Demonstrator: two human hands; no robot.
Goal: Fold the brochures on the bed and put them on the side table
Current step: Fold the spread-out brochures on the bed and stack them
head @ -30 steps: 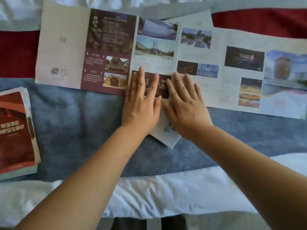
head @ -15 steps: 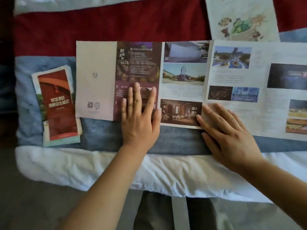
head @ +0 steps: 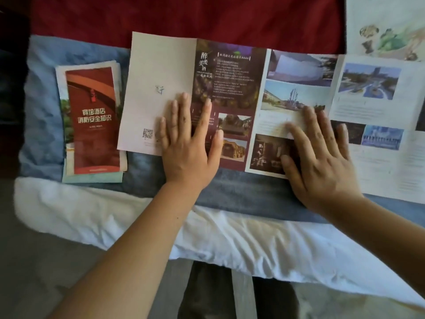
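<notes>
blue blanket (head: 241, 194) covers the near part of the bed, with a red cover (head: 184, 17) beyond it and a white sheet (head: 230, 238) hanging over the edge toward you. your long unfolded brochure (head: 232, 72) lies open across the blue and the red and runs off the right side of the view. your left hand (head: 186, 146) rests flat on it, fingers straight and spread, gripping nothing. it lies where the pale end panel meets the maroon one. your right hand (head: 322, 162) also lies flat with straight fingers, holding nothing. it presses on the photo panels further right, with its heel over the brochure's near edge. the hands are apart, with the maroon panel's small photos between them. a stack of folded brochures (head: 92, 120), red cover up, sits on the blanket right beside the open one's left edge. you cannot tell whether the edges overlap. an illustrated sheet (head: 386, 26) lies at the far right.
</notes>
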